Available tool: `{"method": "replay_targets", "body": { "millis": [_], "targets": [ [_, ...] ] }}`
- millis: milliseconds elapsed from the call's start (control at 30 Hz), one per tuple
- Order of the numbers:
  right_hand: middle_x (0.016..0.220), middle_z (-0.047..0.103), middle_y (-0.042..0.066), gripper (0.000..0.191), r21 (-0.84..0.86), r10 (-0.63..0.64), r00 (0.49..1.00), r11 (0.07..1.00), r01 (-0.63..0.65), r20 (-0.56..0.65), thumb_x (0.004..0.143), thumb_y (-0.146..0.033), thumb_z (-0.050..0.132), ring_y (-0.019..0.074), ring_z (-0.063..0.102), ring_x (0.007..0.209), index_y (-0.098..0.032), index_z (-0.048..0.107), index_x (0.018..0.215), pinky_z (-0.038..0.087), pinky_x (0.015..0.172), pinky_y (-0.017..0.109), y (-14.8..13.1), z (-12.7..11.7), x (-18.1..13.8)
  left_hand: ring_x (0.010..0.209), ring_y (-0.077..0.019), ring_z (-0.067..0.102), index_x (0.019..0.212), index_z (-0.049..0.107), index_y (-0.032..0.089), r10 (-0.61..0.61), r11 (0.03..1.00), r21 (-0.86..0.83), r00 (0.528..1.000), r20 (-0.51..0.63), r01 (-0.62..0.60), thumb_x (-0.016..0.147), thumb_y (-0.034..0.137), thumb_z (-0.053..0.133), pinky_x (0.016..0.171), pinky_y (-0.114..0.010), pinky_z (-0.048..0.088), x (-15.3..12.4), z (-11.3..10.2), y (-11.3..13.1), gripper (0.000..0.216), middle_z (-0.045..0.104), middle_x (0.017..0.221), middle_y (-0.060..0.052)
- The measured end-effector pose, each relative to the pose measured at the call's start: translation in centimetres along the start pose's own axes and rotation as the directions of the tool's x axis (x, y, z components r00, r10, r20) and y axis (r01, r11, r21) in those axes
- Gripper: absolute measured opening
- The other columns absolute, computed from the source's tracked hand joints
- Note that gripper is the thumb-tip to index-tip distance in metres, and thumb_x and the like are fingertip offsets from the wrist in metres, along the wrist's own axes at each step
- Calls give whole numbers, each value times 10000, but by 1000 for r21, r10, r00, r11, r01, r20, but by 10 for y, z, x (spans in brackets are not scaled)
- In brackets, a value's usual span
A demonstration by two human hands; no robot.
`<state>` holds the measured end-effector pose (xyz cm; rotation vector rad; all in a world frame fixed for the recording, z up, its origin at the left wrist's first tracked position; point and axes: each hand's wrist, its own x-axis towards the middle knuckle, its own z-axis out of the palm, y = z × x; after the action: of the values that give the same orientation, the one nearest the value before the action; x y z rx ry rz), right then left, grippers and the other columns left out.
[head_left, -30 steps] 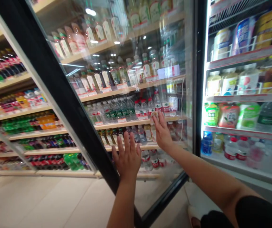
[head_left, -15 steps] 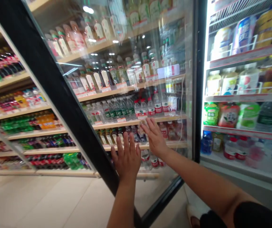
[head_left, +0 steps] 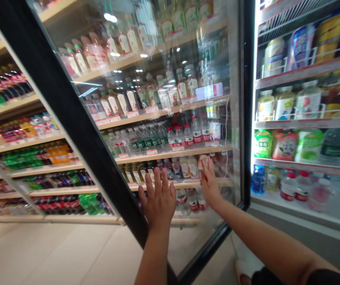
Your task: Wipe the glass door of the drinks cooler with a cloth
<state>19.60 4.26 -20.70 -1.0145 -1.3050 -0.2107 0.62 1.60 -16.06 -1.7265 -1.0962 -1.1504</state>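
An open fridge's glass door (head_left: 184, 51) with a black frame (head_left: 69, 114) swings out in front of me. My left hand (head_left: 158, 200) lies flat on the glass near the frame's lower part, fingers stretched and spread, holding nothing. To its right, my right hand (head_left: 210, 186) presses on the glass with fingers together, a small pale wad (head_left: 202, 161), perhaps a cloth, under the fingertips. Both forearms reach up from below.
The lit fridge interior (head_left: 303, 72) at right holds shelves of bottles and cans. Shop shelves (head_left: 24, 142) full of drink bottles run along the left and show through the glass. Pale tiled floor (head_left: 54, 253) lies below, with a shoe (head_left: 241, 271) by the door's bottom corner.
My right hand slid left and down across the glass, then right and lower, towards the door's hinge side. My left hand stayed in place.
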Motion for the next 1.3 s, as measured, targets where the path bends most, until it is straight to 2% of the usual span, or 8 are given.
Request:
{"method": "replay_targets", "body": {
  "millis": [100,300,467,567,733,967,1200,1300],
  "targets": [
    [1662,114,28,547,23,82,996,996,-83,22,1019,-229,314,201,99,1531,-314,237,1554,205,1230,513,2,4,-14,1482,-318,227,1545,208,260,-5,1000,2,1000,12,5,925,290,552,1200,-621,144,0,0,0,709,377,1542,-116],
    [1661,125,29,537,90,112,987,991,-102,-113,1002,-237,357,165,101,1530,-304,303,1532,179,1231,480,20,-5,54,1482,-316,227,1550,174,254,-11,1000,19,1000,15,10,923,287,566,1203,-597,148,2,-2,2,740,381,1537,-113],
    [1660,118,64,570,26,112,965,994,-109,-239,1001,-241,345,119,103,1526,-256,222,1557,233,1221,429,48,-1,-3,1483,-298,229,1552,158,245,1,999,33,1000,-3,-1,920,287,573,1214,-560,133,2,-2,2,757,380,1536,-115],
    [1655,151,43,548,31,126,977,992,-123,-170,1002,-243,344,139,96,1528,-276,273,1544,197,1232,458,31,6,-12,1486,-291,221,1554,154,231,13,998,56,1000,-6,-13,920,293,574,1218,-543,125,2,-2,1,762,389,1530,-113],
    [1656,146,32,516,124,97,987,989,-81,-127,994,-237,352,203,109,1531,-287,369,1508,148,1234,519,4,5,48,1480,-293,235,1549,183,235,10,999,50,1000,-20,-9,929,295,555,1220,-534,126,1,-1,2,726,385,1533,-99],
    [1661,110,36,548,54,130,990,990,-127,-58,1010,-219,316,230,66,1535,-299,258,1549,145,1218,586,3,14,-29,1480,-306,234,1551,156,275,-31,998,-59,999,34,33,934,283,531,1212,-598,102,-1,1,0,722,349,1554,-104],
    [1665,91,-10,551,22,-12,998,1000,13,-58,1012,-211,301,205,75,1537,-331,249,1548,153,1235,543,-16,7,41,1485,-305,216,1553,158,255,-19,1000,-20,999,33,19,935,286,529,1213,-587,119,-1,1,1,722,359,1548,-101],
    [1666,87,0,565,-2,25,997,1000,-25,-75,1007,-194,295,225,73,1537,-328,234,1552,165,1226,576,-13,7,20,1481,-307,232,1551,165,260,-18,999,-30,1000,24,18,938,291,524,1213,-586,119,-1,0,1,712,366,1546,-97]
  ]
}}
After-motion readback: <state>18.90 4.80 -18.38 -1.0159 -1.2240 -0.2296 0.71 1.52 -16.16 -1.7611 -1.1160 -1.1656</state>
